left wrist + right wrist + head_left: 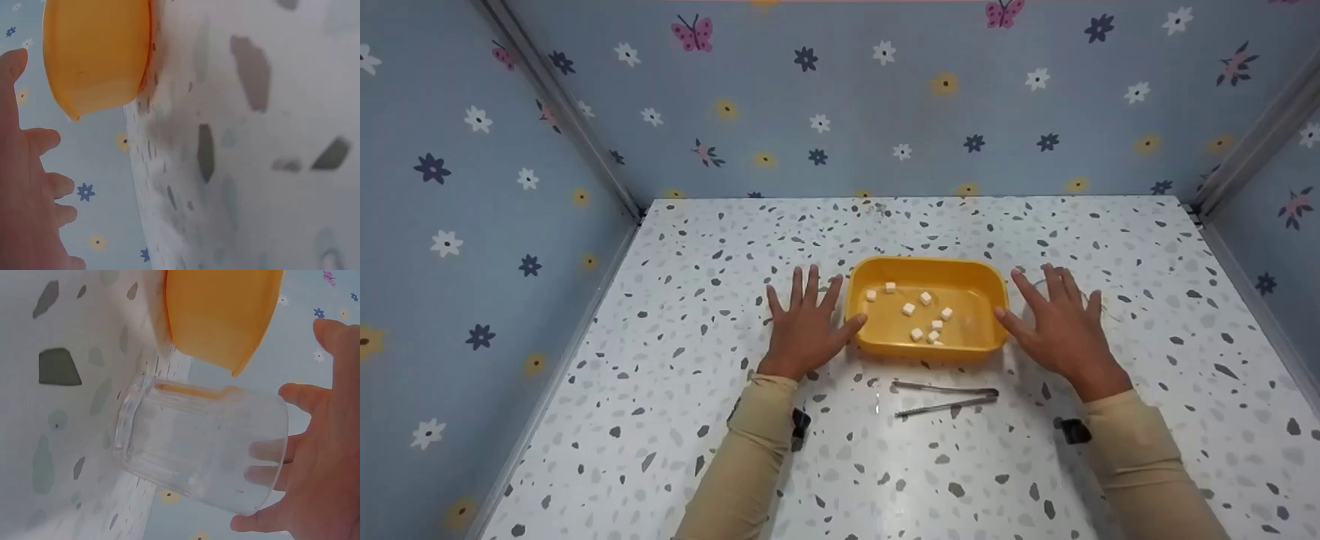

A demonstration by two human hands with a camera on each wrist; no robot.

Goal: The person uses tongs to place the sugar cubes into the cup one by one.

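Yellow tub point(927, 350) of little white cubes point(909, 309)

Head view: left hand point(806, 330) sits left of the tub, right hand point(1061, 330) right of it, both with fingers spread wide, gripping nothing. Tweezers point(949, 389) lie on the tabletop point(735, 465) just in front. Left wrist: thumb's near the tub's rim, can't tell if touching. Right wrist: clear cup point(185, 439) beside the tub, fingertips showing through it.

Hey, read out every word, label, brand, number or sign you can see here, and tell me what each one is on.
None: there is no readable text.
The yellow tray, white cubes, tweezers and clear cup show no lettering.
The wall has only printed flowers and butterflies.
The black wrist devices are too small and dark to tell.
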